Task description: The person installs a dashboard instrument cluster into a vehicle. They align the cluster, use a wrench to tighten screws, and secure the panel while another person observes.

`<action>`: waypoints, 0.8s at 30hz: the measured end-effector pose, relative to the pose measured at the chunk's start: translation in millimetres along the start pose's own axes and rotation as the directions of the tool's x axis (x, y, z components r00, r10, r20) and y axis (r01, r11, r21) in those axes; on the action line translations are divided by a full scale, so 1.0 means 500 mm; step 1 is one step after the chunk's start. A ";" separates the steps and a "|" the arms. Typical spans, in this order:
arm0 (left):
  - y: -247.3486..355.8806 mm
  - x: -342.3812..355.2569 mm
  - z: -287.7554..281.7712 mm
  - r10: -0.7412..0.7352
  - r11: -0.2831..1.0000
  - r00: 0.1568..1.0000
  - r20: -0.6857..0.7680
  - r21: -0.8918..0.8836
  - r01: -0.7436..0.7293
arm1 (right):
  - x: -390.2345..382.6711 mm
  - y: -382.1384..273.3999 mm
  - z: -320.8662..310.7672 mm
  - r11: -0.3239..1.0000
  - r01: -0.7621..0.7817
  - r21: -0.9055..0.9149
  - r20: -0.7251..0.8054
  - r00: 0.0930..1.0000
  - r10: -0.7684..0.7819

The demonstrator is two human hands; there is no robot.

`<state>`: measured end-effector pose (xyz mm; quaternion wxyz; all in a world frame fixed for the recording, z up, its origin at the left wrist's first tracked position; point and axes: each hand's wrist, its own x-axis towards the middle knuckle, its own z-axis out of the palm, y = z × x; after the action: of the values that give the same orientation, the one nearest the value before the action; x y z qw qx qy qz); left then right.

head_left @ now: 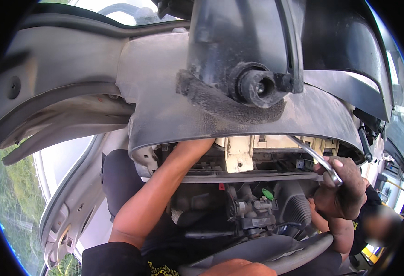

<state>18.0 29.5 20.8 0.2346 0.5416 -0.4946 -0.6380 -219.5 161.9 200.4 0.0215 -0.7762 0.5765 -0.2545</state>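
My left forearm (158, 193) reaches up into the opening under the curved grey dashboard hood (165, 115). The dashboard hides my left hand and fingers, so what they touch cannot be seen. On the right, my right hand (342, 191) is closed around the near end of a long silver wrench (314, 156). Its far end slants up and left under the hood's lip, where the tip is hidden. Between my hands, a cream plastic bracket (238, 154) with a small hole hangs at the opening.
A steering wheel (305, 255) is at the lower right. Above it are an exposed column mechanism (255, 214) with a green tab and a ribbed black boot (296, 209). A black cylindrical-ended part (257, 85) hangs over the hood. Another person (372, 202) is at the right.
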 end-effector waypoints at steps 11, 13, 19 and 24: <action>0.009 -0.009 0.002 -0.007 0.998 1.000 -0.010 -0.065 0.007 | -0.036 0.074 0.049 0.980 -0.029 0.196 -0.153 0.986 0.060; -0.018 -0.005 0.000 -0.013 0.992 1.000 -0.009 -0.124 0.012 | -0.037 0.079 0.045 0.976 -0.024 0.216 -0.130 0.990 0.053; -0.083 0.013 -0.008 -0.056 0.951 0.998 0.025 -0.304 0.061 | -0.040 0.091 0.060 0.975 -0.009 0.222 -0.205 0.977 0.056; -0.095 0.021 -0.007 -0.067 0.956 0.998 0.014 -0.287 0.068 | -0.062 0.133 0.057 0.998 0.003 0.064 -0.249 0.968 0.013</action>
<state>29.3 38.4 -25.6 0.2878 0.5173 -0.3784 -0.7116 -272.5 160.3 142.7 -0.0259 -0.7355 0.5681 -0.3682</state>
